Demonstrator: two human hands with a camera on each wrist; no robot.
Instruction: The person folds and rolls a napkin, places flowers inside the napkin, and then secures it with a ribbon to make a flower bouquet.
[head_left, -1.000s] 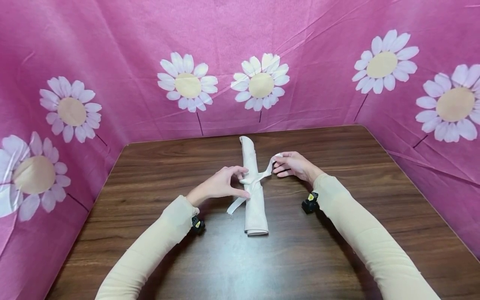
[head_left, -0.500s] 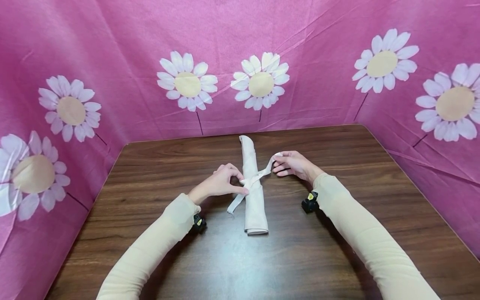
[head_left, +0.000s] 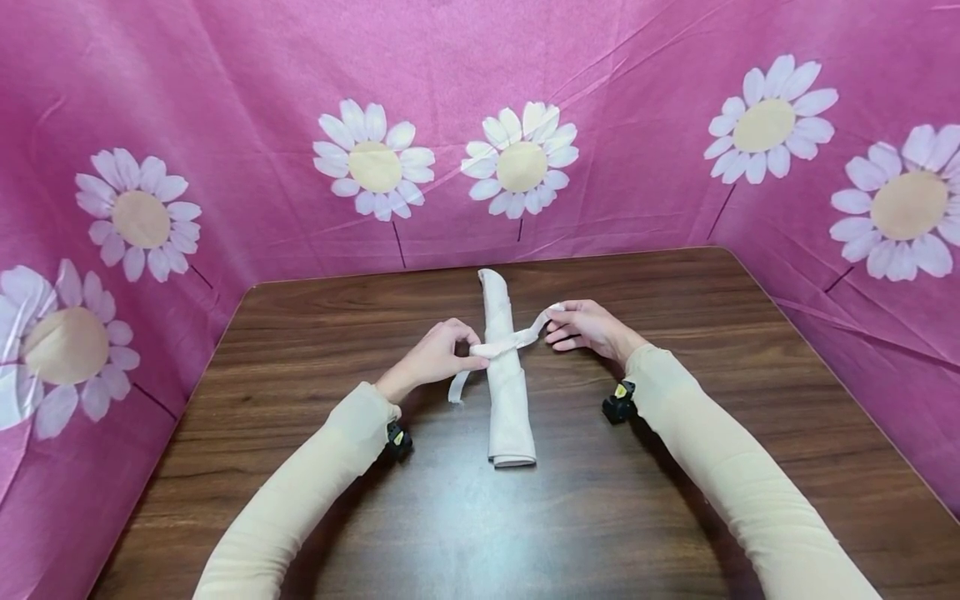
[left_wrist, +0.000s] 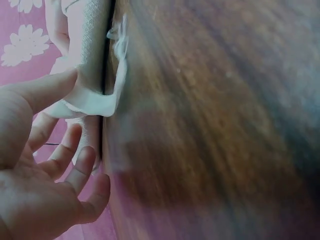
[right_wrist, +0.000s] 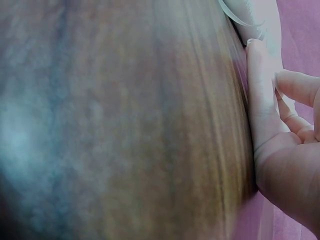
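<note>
A cream rolled cloth (head_left: 512,421) lies lengthwise on the table, its near end showing folded layers. Across its middle runs a pale fabric ribbon (head_left: 498,347). My left hand (head_left: 433,354), on the roll's left side, pinches the ribbon between thumb and index finger; the other fingers are spread in the left wrist view. Past that pinch the ribbon's frayed loose end (left_wrist: 121,45) hangs down toward the tabletop. To the right of the roll, my right hand (head_left: 592,330) pinches the ribbon's other end, raised off the table.
The brown wood-grain table (head_left: 360,533) reaches back to a pink curtain (head_left: 255,75) printed with white daisies, which also hangs along both sides. Small black cameras (head_left: 619,403) are strapped at both sleeve cuffs.
My left hand has closed its thumb and index finger on the ribbon and shifted slightly away and left, pulling the strip straighter across the roll. The right hand has stayed in place.
</note>
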